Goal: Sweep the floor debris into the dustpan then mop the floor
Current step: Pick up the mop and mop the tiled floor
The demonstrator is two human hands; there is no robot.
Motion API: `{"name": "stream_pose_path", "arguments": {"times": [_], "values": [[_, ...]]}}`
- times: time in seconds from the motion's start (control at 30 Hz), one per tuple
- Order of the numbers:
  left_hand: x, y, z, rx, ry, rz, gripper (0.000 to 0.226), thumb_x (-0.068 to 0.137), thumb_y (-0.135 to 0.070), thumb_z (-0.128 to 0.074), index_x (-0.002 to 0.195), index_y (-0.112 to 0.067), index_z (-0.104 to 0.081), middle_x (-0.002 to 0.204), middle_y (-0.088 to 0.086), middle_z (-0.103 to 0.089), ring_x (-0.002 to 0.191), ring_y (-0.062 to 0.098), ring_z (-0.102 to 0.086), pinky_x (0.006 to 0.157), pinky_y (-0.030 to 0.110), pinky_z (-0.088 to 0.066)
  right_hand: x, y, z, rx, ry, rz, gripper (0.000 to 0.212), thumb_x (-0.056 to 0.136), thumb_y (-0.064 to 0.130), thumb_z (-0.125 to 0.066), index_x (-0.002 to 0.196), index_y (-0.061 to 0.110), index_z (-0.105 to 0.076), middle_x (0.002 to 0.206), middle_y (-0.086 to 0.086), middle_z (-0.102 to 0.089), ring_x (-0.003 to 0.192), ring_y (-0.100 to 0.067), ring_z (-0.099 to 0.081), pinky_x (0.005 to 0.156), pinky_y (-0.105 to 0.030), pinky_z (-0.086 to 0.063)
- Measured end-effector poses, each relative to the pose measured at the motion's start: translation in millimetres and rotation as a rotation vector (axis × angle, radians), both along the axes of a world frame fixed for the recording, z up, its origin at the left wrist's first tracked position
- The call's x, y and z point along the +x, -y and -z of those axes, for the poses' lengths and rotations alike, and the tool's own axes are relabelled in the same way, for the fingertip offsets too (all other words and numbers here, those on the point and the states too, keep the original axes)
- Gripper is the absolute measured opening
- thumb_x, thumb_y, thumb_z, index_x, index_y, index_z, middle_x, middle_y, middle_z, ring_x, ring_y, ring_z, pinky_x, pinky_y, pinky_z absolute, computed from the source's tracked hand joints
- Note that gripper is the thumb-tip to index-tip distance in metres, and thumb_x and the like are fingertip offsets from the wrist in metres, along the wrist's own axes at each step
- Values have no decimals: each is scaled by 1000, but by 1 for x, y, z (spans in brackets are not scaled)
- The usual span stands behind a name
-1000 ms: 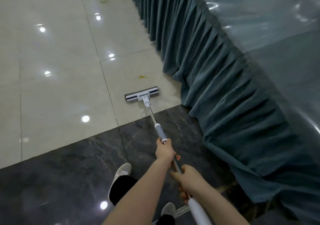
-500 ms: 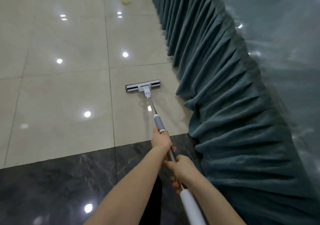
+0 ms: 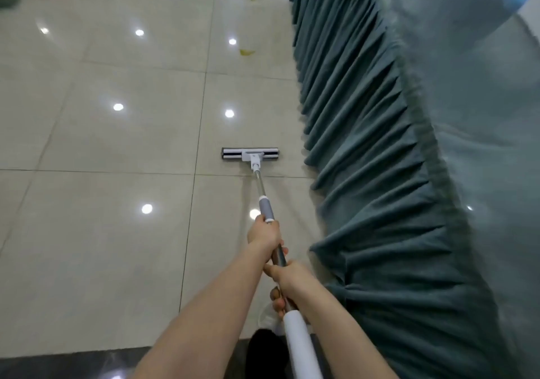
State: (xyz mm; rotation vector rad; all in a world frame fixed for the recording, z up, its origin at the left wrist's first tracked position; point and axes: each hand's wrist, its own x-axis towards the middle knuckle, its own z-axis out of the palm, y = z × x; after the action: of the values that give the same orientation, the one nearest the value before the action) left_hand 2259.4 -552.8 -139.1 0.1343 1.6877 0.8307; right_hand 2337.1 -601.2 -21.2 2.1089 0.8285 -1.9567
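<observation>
Mopping part on. My left hand [image 3: 264, 234] and right hand [image 3: 287, 276] grip long white-and-grey flat mop [image 3: 250, 155]. Yellow leaf bits [image 3: 247, 52] at 12 o'clock, not swept yet.

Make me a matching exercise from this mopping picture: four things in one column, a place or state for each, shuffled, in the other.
Things:
1. mop head
2. yellow leaf
3. left hand
4. right hand

Places or states:
A. grips the handle just above the white grip, nearer the person
B. lies flat on the pale tile beside the teal table skirt
C. lies on the floor farther off, ahead of the mop
D. grips the handle just below the grey sleeve

Pairs: 1-B, 2-C, 3-D, 4-A
</observation>
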Motion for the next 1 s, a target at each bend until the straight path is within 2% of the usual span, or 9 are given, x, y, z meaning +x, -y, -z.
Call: {"name": "stream_pose_path", "arguments": {"times": [0.3, 0.43, 0.6, 0.8, 1.0], "values": [[-94, -258, 9, 8, 5, -46, 17, 93, -20, -46, 108, -13, -51, 85, 14, -54, 56, 26, -55, 44, 30, -51, -89, -261, 9, 13, -32, -42, 14, 96, 25, -55, 88, 14, -50, 56, -6, -45, 34, -14, -41, 38, -18, -38], [-139, -366, 0, -2, 27, -58, 16, 93, -18, -47, 108, -12, -49, 81, 13, -51, 52, 25, -52, 44, 30, -49, -133, -372, 1, 17, -29, -73, 10, 96, 23, -54, 92, 15, -50, 55, -7, -46, 33, -14, -42, 37, -19, -39], [-197, -487, -1, -10, 15, -72, 14, 93, -20, -47, 107, -16, -49, 84, 11, -53, 57, 26, -54, 44, 30, -51, -193, -494, -6, 9, 0, -109, 14, 96, 25, -53, 102, 13, -52, 55, -6, -47, 34, -14, -43, 41, -22, -41], [-288, -641, 10, 15, 36, -71, 13, 94, -17, -42, 106, -14, -46, 81, 11, -50, 54, 25, -51, 41, 28, -48, -286, -644, 0, 59, 31, -146, 13, 98, 24, -53, 90, 15, -48, 54, -7, -47, 33, -14, -41, 38, -21, -40], [-401, -793, 7, 17, 20, -14, 13, 95, -16, -45, 107, -20, -43, 84, 10, -51, 53, 24, -53, 42, 30, -50, -399, -794, 8, 45, 20, -83, 12, 97, 23, -52, 92, 12, -47, 53, -7, -45, 30, -15, -40, 37, -19, -39]]}}
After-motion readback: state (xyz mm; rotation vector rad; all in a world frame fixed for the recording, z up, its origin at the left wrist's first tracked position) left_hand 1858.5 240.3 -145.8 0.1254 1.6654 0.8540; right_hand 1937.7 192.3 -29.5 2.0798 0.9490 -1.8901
